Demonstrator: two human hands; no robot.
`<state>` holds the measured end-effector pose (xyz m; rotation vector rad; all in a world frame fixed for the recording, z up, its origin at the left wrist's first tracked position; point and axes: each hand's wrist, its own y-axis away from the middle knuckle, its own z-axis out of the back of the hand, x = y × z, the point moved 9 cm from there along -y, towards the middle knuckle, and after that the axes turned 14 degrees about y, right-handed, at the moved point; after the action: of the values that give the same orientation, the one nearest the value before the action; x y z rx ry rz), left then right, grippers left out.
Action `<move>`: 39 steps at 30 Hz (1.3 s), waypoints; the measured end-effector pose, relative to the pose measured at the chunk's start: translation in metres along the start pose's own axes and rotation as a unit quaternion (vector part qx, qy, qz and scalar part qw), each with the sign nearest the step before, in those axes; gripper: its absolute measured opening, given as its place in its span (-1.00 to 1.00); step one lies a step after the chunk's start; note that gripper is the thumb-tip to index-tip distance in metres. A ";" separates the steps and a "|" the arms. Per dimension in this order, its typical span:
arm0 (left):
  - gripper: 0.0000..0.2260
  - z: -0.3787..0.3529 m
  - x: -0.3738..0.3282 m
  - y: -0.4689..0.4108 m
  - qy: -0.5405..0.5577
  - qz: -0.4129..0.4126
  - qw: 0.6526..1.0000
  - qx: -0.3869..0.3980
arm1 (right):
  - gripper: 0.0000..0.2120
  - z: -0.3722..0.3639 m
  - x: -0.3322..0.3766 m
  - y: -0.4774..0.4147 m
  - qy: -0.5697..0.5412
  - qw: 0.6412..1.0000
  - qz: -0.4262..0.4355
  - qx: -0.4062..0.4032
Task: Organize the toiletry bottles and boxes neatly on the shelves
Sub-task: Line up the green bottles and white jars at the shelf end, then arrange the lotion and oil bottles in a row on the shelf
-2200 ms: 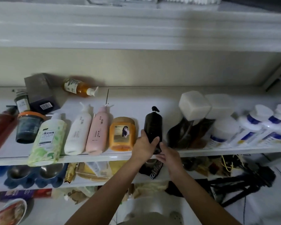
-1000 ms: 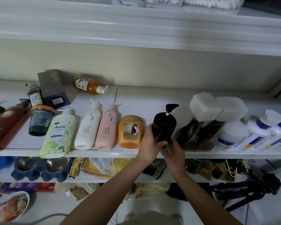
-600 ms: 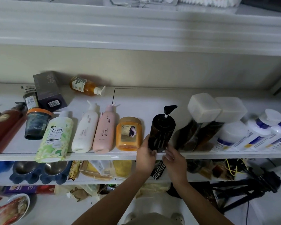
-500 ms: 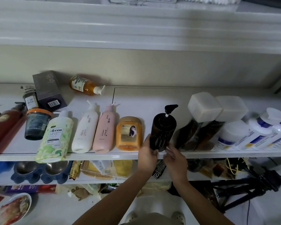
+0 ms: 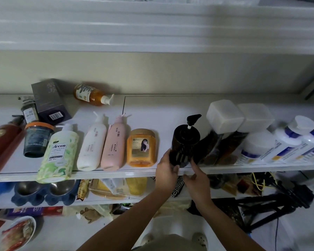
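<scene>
One black pump bottle (image 5: 185, 142) stands at the shelf (image 5: 143, 173) edge. Left grip (image 5: 166, 169) clasps its base; right grip (image 5: 198, 180), fingers apart, touches it.

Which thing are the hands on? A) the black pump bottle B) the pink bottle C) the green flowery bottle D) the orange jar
A: the left hand grips the base of the black pump bottle, and the right hand touches its other side.

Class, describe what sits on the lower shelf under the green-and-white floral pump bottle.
Two shiny metal bowls set in a dark blue holder; their rear parts, and anything behind them, are covered by the white upper shelf.
</scene>
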<state>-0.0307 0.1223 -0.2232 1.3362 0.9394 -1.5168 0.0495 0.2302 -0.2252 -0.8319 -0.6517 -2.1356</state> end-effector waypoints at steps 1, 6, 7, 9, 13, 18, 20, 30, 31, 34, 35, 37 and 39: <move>-0.45 0.000 -0.001 0.000 0.000 -0.001 1.000 -0.001 | -0.41 0.000 0.000 0.000 0.001 1.000 0.003 0.004; -0.45 -0.004 -0.006 -0.003 -0.020 -0.004 1.000 0.013 | -0.40 -0.001 0.000 0.001 -0.001 1.000 0.002 0.009; -0.45 -0.004 -0.007 -0.005 -0.028 -0.005 1.000 0.014 | -0.40 -0.002 0.000 0.002 -0.004 1.000 0.002 0.009; -0.44 -0.003 -0.008 -0.007 -0.034 -0.011 0.999 0.014 | -0.39 -0.003 -0.001 0.000 -0.012 1.000 -0.001 0.008; -0.44 -0.003 -0.009 -0.004 -0.018 -0.012 1.000 0.012 | -0.40 -0.003 -0.007 -0.002 -0.028 0.999 -0.018 0.002; -0.45 -0.004 -0.008 -0.001 -0.020 -0.012 1.000 0.016 | -0.38 -0.005 -0.009 -0.001 -0.055 0.998 -0.023 -0.001; -0.47 -0.005 -0.010 -0.002 -0.037 -0.014 0.999 0.030 | -0.38 -0.004 -0.008 -0.001 -0.065 0.998 -0.022 -0.004; -0.77 0.100 -0.065 0.050 -0.054 -0.153 0.971 -0.176 | -0.90 -0.042 0.011 0.021 -0.146 0.986 -0.028 0.076; -0.77 0.116 -0.064 0.047 -0.083 -0.148 0.963 -0.211 | -0.92 -0.047 0.022 0.021 -0.154 0.984 -0.017 0.090; -0.69 0.136 -0.038 0.017 -0.141 -0.031 0.975 -0.168 | -0.87 -0.052 0.059 0.014 -0.166 0.982 0.016 0.091; -0.69 0.134 -0.030 0.009 -0.161 -0.001 0.978 -0.132 | -0.84 -0.054 0.071 0.010 -0.173 0.980 0.029 0.090; -0.74 0.130 -0.026 -0.001 -0.210 0.013 0.974 -0.088 | -0.88 -0.060 0.090 0.001 -0.176 0.979 0.042 0.093; -0.77 0.131 -0.030 -0.009 -0.245 0.032 0.966 -0.077 | -0.83 -0.071 0.095 -0.008 -0.159 0.980 0.025 0.120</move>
<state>-0.0801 0.0067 -0.1763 0.8136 0.6720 -1.5862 -0.0310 0.1451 -0.2049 -1.0508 -1.0183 -1.8476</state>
